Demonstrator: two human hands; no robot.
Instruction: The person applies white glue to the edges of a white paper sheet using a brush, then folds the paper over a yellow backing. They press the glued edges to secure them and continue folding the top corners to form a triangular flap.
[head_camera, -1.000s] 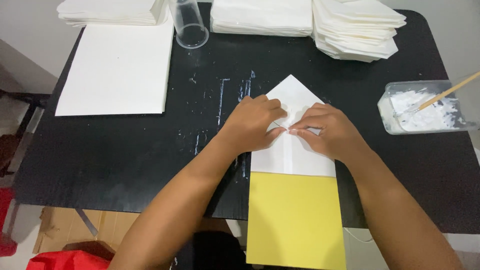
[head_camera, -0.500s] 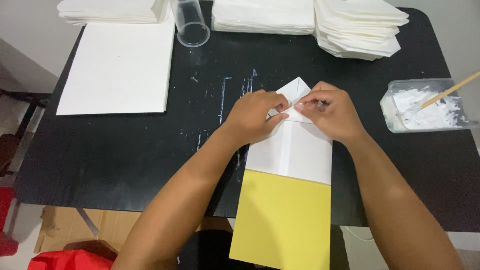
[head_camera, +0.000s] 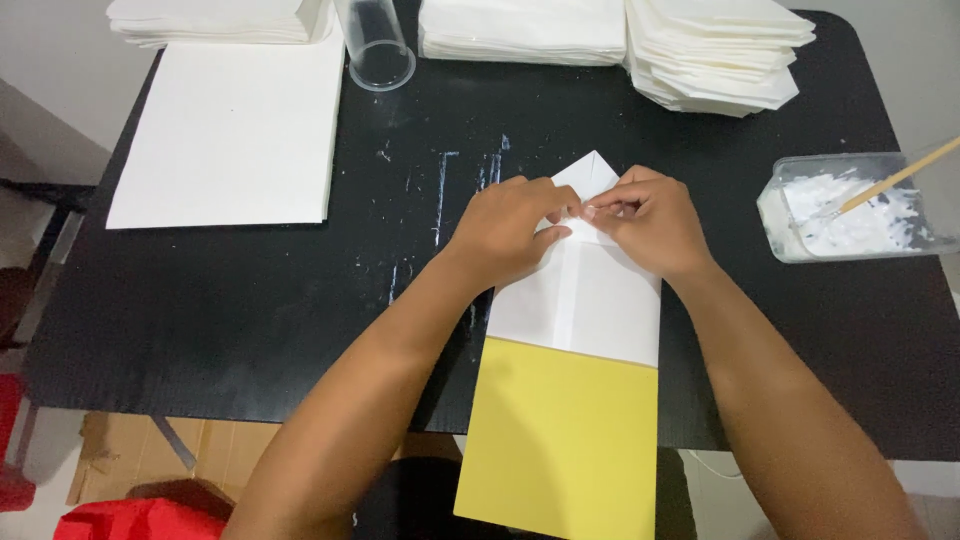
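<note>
A folded paper piece, white above (head_camera: 585, 300) and yellow below (head_camera: 560, 440), lies on the black table (head_camera: 250, 320), its top folded to a point (head_camera: 592, 170). My left hand (head_camera: 510, 232) and my right hand (head_camera: 650, 222) both press on the folded top, fingertips meeting near its middle. The fingers hide most of the fold.
A stack of large white sheets (head_camera: 235, 130) lies at the far left. More white paper stacks (head_camera: 715, 55) sit along the back edge beside a clear plastic cup (head_camera: 375, 45) lying down. A clear tub of white paste (head_camera: 850, 210) with a wooden stick (head_camera: 900, 175) stands at right.
The paper has shifted slightly forward on the table and both hands moved with it, fingertips closing together over the pointed top.
</note>
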